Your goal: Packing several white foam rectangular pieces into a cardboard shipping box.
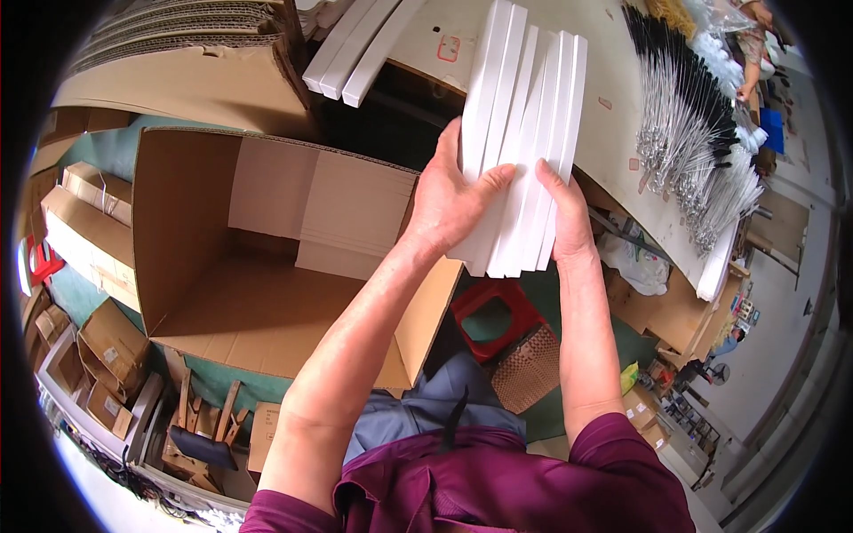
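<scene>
Between my two hands is a bundle of long, narrow white boxes (524,133), several side by side, held up over the table's near edge. My left hand (451,191) grips the bundle's left side, its thumb lying across the front. From the right side, my right hand (566,209) presses in with its thumb on the front; its other fingers are hidden behind. Left of the bundle stands a big open cardboard carton (258,311). Inside it, white boxes (351,209) are stacked along the far wall, with bare cardboard beside them.
More long white boxes (355,53) lie at the table's far left. Bundles of thin wire-stemmed brushes (680,124) cover the table's right. Flattened cardboard (178,71) is stacked at upper left. A red stool (487,313) stands below my hands. Another person's hand (748,84) shows at upper right.
</scene>
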{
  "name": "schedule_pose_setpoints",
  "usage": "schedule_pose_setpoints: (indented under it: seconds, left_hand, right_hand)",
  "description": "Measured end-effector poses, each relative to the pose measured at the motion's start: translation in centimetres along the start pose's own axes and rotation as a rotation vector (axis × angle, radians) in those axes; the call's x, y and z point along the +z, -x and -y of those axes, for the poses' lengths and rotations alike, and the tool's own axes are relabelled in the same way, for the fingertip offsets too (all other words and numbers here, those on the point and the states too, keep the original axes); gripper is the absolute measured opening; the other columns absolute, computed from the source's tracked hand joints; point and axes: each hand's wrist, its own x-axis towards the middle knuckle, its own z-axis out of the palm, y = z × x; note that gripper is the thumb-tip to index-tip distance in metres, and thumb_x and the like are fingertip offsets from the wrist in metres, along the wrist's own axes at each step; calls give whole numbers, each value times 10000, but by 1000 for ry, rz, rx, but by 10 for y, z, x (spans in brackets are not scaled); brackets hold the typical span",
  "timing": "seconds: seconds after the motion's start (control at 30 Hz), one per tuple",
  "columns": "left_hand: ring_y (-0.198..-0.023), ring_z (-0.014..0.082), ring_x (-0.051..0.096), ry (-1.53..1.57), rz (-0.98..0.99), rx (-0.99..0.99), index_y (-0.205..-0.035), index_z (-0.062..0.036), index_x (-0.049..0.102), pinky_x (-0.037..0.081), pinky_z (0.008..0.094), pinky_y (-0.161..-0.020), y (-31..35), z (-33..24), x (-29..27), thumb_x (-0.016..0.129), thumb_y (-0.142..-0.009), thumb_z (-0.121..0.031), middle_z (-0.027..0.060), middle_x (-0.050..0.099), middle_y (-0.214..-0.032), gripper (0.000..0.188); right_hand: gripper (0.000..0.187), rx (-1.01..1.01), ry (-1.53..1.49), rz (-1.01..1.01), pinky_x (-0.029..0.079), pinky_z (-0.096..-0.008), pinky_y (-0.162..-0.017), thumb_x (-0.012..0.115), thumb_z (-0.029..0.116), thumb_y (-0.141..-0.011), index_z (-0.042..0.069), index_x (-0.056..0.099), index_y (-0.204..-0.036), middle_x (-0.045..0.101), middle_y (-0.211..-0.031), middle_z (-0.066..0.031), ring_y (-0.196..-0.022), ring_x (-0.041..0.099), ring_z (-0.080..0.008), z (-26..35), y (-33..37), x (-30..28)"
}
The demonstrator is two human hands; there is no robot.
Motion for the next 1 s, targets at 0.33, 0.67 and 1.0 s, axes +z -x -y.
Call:
schedule_pose_setpoints:
  seconds: [0.33, 0.67, 1.0]
  left_hand:
    - [-1065, 249, 611, 47, -100, 160, -1341, 15, 403, 493, 372, -918, 41, -7, 13, 717, -860, -200, 195, 609, -1144, 614]
    - [-1116, 345, 567, 225, -207, -46, -1420, 16, 251, 446, 405, -947, 160, 3, 9, 581, -940, -207, 251, 516, -1214, 623]
    - [-1161, 211, 486, 281, -550, -217, -1386, 54, 287, 395, 352, -1013, 228, 65, -21, 543, -985, -270, 170, 497, -1246, 575]
  right_hand:
    - [634, -37, 55, -89, 415, -364, -1025, 527, 402, -982, -74, 402, -1382, 548, -1302, -171, -1181, 545, -244, -4, 29, -14]
    - [714, 115, 394, 108, 398, -360, -1019, 540, 464, -967, -88, 376, -1388, 521, -1317, -186, -1203, 517, -254, -8, 103, -6]
    - [539, 491, 486, 356, 401, -320, -1012, 450, 327, -1038, -80, 402, -1387, 541, -1317, -137, -1179, 527, -181, -73, 100, 64]
